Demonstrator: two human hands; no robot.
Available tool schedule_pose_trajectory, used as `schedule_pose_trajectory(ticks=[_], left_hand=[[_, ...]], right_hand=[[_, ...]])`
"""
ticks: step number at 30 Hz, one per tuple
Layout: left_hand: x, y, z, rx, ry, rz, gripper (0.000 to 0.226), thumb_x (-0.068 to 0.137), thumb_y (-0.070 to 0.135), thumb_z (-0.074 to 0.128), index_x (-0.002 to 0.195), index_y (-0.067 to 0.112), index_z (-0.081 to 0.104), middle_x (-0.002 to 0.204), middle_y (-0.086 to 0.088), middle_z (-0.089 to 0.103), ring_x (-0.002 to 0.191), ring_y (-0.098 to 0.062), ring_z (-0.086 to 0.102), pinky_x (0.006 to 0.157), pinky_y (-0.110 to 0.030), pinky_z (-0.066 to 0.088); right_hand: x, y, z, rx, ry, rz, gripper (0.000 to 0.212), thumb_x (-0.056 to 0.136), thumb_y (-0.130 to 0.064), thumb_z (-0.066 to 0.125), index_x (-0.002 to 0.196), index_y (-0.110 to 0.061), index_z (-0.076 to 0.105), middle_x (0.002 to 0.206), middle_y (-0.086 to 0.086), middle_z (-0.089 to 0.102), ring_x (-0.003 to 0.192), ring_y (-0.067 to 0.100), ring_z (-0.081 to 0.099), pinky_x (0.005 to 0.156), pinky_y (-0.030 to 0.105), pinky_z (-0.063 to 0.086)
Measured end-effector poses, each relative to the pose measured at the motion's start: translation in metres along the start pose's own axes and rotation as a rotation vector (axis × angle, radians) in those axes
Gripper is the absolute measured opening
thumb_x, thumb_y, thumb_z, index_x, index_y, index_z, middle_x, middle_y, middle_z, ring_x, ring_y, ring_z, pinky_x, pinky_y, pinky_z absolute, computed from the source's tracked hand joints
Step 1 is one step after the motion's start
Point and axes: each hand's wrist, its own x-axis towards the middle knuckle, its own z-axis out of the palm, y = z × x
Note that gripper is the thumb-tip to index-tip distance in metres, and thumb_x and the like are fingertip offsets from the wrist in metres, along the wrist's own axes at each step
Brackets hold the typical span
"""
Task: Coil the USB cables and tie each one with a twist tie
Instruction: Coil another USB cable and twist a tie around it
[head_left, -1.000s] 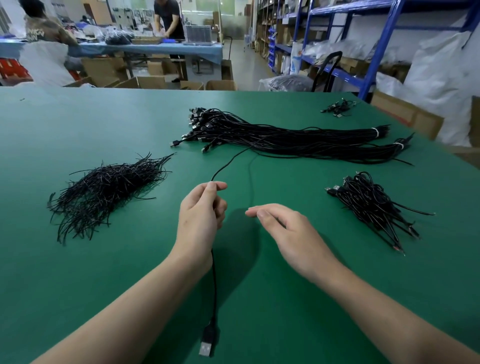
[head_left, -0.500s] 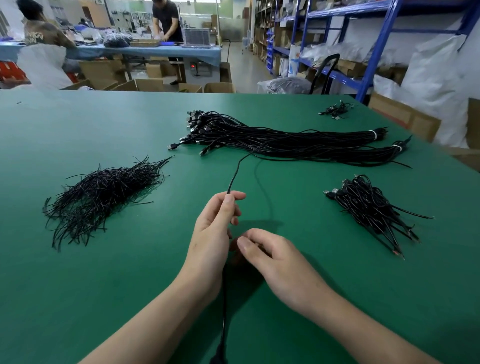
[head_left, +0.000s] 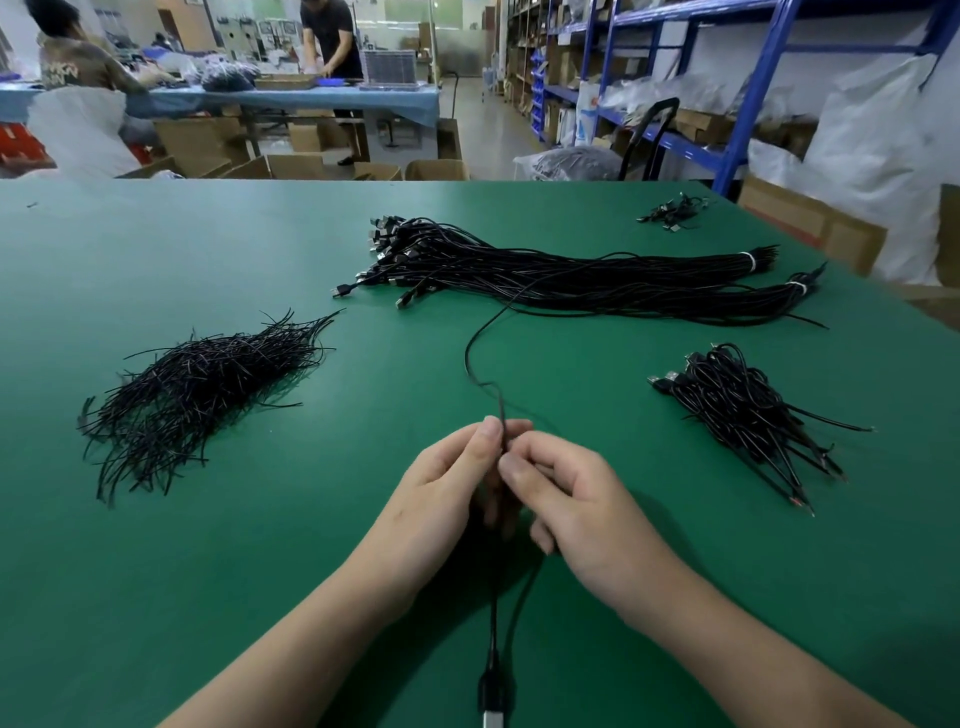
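Green matting covers the table (head_left: 208, 571). At the left lies a loose heap of black twist ties (head_left: 202, 384). My left hand (head_left: 441, 493) and right hand (head_left: 582, 504) meet in the middle, both pinching one black USB cable (head_left: 480, 332) (its plug (head_left: 492, 699) lies between my forearms). Behind them stretches the long bundle of cables (head_left: 597, 280), and a smaller pile of cables (head_left: 748, 415) sits at the right.

The person's left hand (head_left: 441, 488) and right hand (head_left: 576, 499) are bare, as are both forearms (head_left: 311, 634) to the lower edge, with short, plain fingernails (head_left: 491, 428).
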Motion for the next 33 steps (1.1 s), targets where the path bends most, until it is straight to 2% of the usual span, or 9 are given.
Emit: schedule_pose_trajectory(ticks=[2,6,11,15,17,20,23,26,33], left_hand=[[-0.002,-0.001,0.0,0.163,-0.046,0.059,0.034,0.103,0.048,0.048,0.096,0.022,0.069,0.071,0.006,0.062,0.065,-0.007,0.055,0.064,-0.017,0.043],[-0.004,-0.004,0.001,0.364,-0.065,0.063,0.009,0.095,0.037,0.069,0.095,0.028,0.07,0.076,0.008,0.072,0.067,-0.005,0.064,0.069,-0.021,0.05],[-0.009,-0.004,0.005,0.47,-0.205,0.066,0.004,0.095,0.03,0.071,0.093,0.027,0.073,0.065,0.01,0.07,0.054,-0.01,0.067,0.06,-0.018,0.05],[-0.004,-0.005,0.005,0.482,-0.075,0.102,0.006,0.092,0.03,0.074,0.091,0.025,0.07,0.068,0.006,0.071,0.051,-0.011,0.065,0.057,-0.019,0.047],[-0.003,-0.006,0.007,0.436,0.004,0.098,0.019,0.087,0.029,0.079,0.087,0.021,0.062,0.068,0.005,0.07,0.052,-0.008,0.06,0.056,-0.017,0.043],[-0.004,-0.005,0.008,0.384,0.027,0.083,0.031,0.083,0.033,0.081,0.09,0.021,0.053,0.069,0.004,0.072,0.053,-0.007,0.059,0.056,-0.015,0.042],[-0.004,-0.004,0.006,0.473,-0.024,0.119,0.022,0.082,0.04,0.08,0.083,0.028,0.062,0.072,0.007,0.073,0.058,-0.002,0.061,0.058,-0.01,0.04],[-0.004,-0.005,0.007,0.501,-0.037,0.164,0.017,0.084,0.034,0.08,0.084,0.03,0.063,0.076,0.011,0.074,0.061,0.002,0.061,0.059,-0.007,0.039],[-0.003,-0.007,0.005,0.335,0.05,0.107,0.039,0.083,0.021,0.082,0.093,0.032,0.046,0.078,0.003,0.076,0.063,-0.014,0.067,0.063,-0.018,0.048]], right_hand=[[0.002,-0.001,-0.007,0.023,0.097,-0.007,0.024,0.1,-0.032,0.052,0.084,-0.018,0.063,0.07,0.004,0.063,0.06,0.031,0.051,0.051,0.035,0.04],[0.007,-0.003,-0.02,0.066,0.306,-0.032,0.025,0.106,-0.018,0.048,0.087,-0.01,0.063,0.075,0.003,0.069,0.069,0.016,0.065,0.055,0.026,0.049],[0.011,-0.006,-0.022,0.253,0.398,0.03,0.026,0.107,-0.018,0.045,0.089,-0.008,0.061,0.079,0.004,0.072,0.074,0.018,0.068,0.062,0.026,0.055],[0.013,-0.01,-0.014,0.606,0.264,0.125,0.031,0.106,-0.027,0.042,0.102,-0.004,0.062,0.092,0.015,0.073,0.084,0.023,0.07,0.075,0.032,0.059],[0.012,-0.012,-0.011,0.632,0.192,0.125,0.029,0.106,-0.024,0.043,0.105,-0.003,0.063,0.093,0.014,0.073,0.088,0.023,0.069,0.081,0.03,0.058],[0.013,-0.012,-0.01,0.658,0.189,0.112,0.024,0.107,-0.019,0.042,0.101,-0.006,0.061,0.081,0.008,0.068,0.073,0.019,0.065,0.071,0.026,0.056],[0.016,-0.011,-0.018,0.713,0.279,0.109,0.023,0.107,-0.02,0.043,0.101,-0.007,0.061,0.073,0.003,0.064,0.063,0.015,0.059,0.064,0.024,0.054],[0.018,-0.009,-0.025,0.794,0.319,0.121,0.023,0.105,-0.022,0.046,0.102,-0.007,0.063,0.071,0.003,0.063,0.062,0.013,0.058,0.062,0.024,0.053],[0.013,-0.003,-0.012,0.754,0.143,0.209,0.029,0.106,-0.027,0.045,0.104,-0.006,0.065,0.074,0.006,0.06,0.065,0.016,0.055,0.063,0.025,0.052]])
